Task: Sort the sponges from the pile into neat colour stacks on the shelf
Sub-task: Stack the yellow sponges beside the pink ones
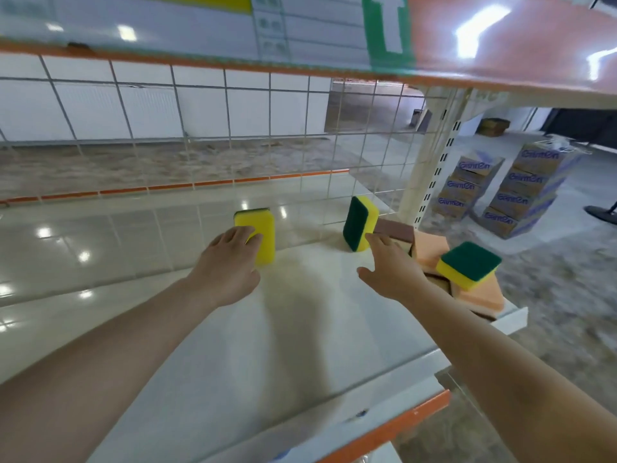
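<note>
We look down along both bare forearms onto a pale shelf (233, 345) with an orange front edge and a wire grid back (200, 128).

Our left hand (227, 265) reaches to a yellow sponge (262, 237) that stands on its edge near the middle of the shelf, its dark green scrubbing layer turned away from us so that only a thin green strip shows at the top. The fingers (253, 238) curl around its near face and left side, grasping it.

Our right hand (389, 265) is spread with the fingers (375, 238) released and extended; the tips touch or nearly touch a second yellow-and-green sponge (359, 223) that stands tilted on its edge close to the wire grid, its green face turned to the left. We cannot tell whether the fingertips press on it.

To the right of that hand lies the pile at the shelf's right end: a third yellow sponge with its green face up (469, 264) rests on top of orange sponges (430, 250), and a brown sponge (395, 228) lies behind them against the grid.

Beyond the shelf's upright (434, 162), on the floor, stand stacked cardboard boxes with blue lettering (507, 192). An upper shelf (500, 38) with an orange surface and a green arrow sign (387, 25) hangs overhead.
</note>
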`<act>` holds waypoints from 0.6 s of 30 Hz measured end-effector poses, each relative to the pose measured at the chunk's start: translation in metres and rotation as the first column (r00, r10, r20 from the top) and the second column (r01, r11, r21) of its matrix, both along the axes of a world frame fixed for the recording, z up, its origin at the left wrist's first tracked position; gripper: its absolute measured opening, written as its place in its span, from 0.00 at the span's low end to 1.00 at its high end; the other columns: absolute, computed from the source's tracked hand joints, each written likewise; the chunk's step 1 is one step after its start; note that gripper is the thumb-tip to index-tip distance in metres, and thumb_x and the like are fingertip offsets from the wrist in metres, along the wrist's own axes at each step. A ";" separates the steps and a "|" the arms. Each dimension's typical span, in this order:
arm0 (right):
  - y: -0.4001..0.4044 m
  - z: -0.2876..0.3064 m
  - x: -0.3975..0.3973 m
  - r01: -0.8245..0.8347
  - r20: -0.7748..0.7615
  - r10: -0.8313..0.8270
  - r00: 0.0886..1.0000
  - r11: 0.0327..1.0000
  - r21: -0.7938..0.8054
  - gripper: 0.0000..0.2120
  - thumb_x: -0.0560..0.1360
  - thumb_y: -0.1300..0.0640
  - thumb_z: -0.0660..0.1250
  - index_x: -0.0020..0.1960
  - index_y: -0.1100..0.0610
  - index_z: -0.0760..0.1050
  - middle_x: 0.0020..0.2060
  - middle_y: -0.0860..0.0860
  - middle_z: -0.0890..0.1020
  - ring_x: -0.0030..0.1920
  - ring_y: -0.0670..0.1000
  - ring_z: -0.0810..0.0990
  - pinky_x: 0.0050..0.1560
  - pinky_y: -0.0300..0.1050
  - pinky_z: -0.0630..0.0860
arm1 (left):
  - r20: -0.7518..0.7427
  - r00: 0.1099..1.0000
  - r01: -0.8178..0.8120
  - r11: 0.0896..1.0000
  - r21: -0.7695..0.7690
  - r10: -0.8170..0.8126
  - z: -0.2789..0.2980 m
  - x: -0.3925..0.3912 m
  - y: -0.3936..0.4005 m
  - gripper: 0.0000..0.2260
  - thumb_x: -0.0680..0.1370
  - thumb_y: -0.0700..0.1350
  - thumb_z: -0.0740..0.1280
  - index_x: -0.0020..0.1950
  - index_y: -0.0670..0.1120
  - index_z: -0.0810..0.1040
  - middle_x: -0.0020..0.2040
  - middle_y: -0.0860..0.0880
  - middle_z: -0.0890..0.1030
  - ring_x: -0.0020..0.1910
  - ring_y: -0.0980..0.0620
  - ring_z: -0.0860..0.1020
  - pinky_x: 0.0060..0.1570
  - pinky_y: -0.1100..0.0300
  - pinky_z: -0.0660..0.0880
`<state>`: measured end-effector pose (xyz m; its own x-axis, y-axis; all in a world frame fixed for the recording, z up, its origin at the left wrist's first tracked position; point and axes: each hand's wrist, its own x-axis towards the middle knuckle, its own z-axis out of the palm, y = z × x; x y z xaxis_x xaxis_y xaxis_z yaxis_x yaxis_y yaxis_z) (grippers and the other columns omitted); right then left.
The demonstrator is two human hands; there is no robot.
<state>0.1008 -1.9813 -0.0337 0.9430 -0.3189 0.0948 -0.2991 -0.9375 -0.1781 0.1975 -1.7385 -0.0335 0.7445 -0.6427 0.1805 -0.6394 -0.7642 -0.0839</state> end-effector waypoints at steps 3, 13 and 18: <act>-0.004 0.001 0.011 -0.004 0.015 0.004 1.000 1.000 -0.009 0.35 0.76 0.50 0.63 0.76 0.57 0.50 0.75 0.53 0.57 0.73 0.55 0.59 0.64 0.49 0.65 | 0.015 1.000 -0.012 1.000 -0.009 0.013 0.003 0.008 -0.001 0.29 0.76 0.51 0.62 0.74 0.45 0.56 0.75 0.47 0.56 0.73 0.49 0.57 0.69 0.57 0.56; -0.036 0.004 0.039 -0.095 0.024 0.096 0.995 0.994 -0.056 0.35 0.74 0.54 0.64 0.76 0.58 0.51 0.74 0.54 0.58 0.72 0.56 0.61 0.66 0.48 0.63 | 0.013 0.998 -0.066 0.997 -0.051 0.067 0.003 0.022 -0.025 0.34 0.77 0.50 0.62 0.77 0.44 0.47 0.78 0.47 0.48 0.76 0.50 0.50 0.71 0.59 0.51; -0.055 -0.001 0.056 -0.109 0.025 0.111 0.993 0.990 -0.088 0.37 0.75 0.51 0.64 0.76 0.58 0.48 0.75 0.52 0.55 0.73 0.54 0.57 0.67 0.48 0.60 | -0.039 0.987 -0.158 0.984 -0.076 0.156 -0.003 0.034 -0.040 0.36 0.77 0.51 0.61 0.77 0.44 0.42 0.78 0.47 0.44 0.76 0.49 0.48 0.72 0.58 0.48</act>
<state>0.1564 -2.0366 -0.0347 0.9683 -0.2028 0.1459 -0.1891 -0.9766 -0.1023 0.2312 -1.7785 -0.0362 0.8413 -0.5023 0.1996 -0.5126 -0.8586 -0.0005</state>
